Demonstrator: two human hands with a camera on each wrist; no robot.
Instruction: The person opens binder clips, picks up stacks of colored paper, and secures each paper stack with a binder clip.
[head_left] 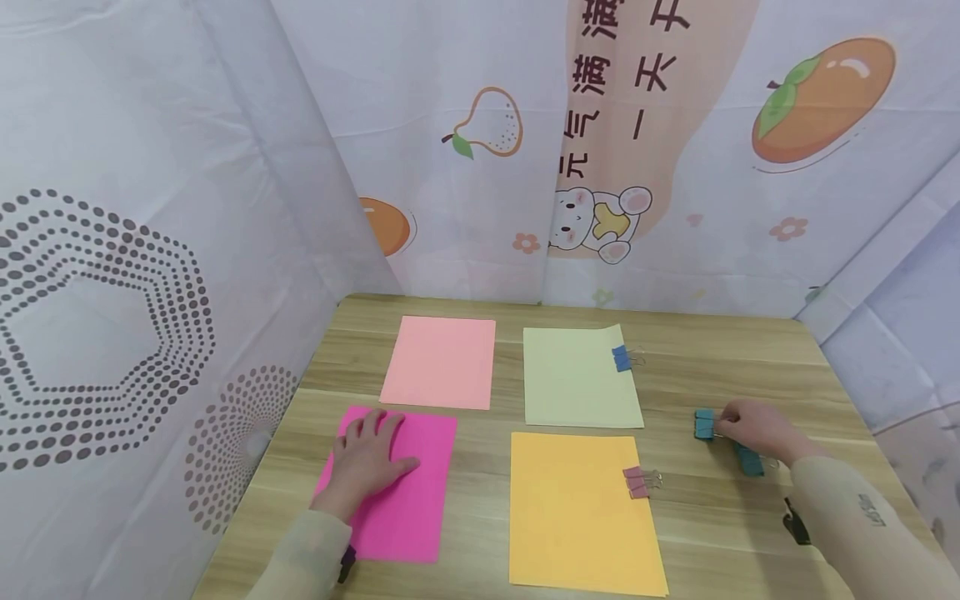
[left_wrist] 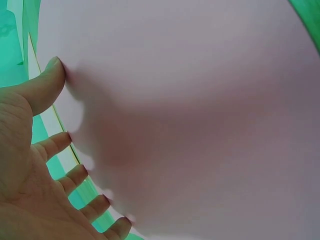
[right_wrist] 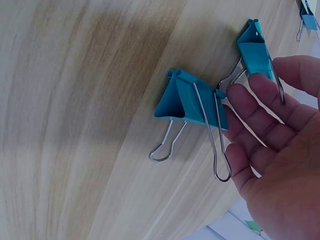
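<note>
My left hand [head_left: 367, 457] rests on magenta paper [head_left: 408, 517] at the table's left side, fingers spread. The left wrist view shows its fingertips touching the sheet, which looks pale there [left_wrist: 210, 60]. On the right, my right hand [head_left: 761, 425] pinches a teal binder clip [head_left: 704, 423] by a wire handle between thumb and index finger. A second teal binder clip [right_wrist: 192, 100] stands on the table beside the curled lower fingers; the head view shows this clip [head_left: 750, 460] partly under the hand.
Pink paper [head_left: 438, 362] lies at the back left. Pale yellow paper [head_left: 577, 383] bears a blue binder clip [head_left: 622, 358] on its right edge. Orange-yellow paper [head_left: 577, 517] in front carries a pink binder clip [head_left: 636, 482]. Printed curtains [head_left: 465, 200] hang behind the wooden table [head_left: 480, 467].
</note>
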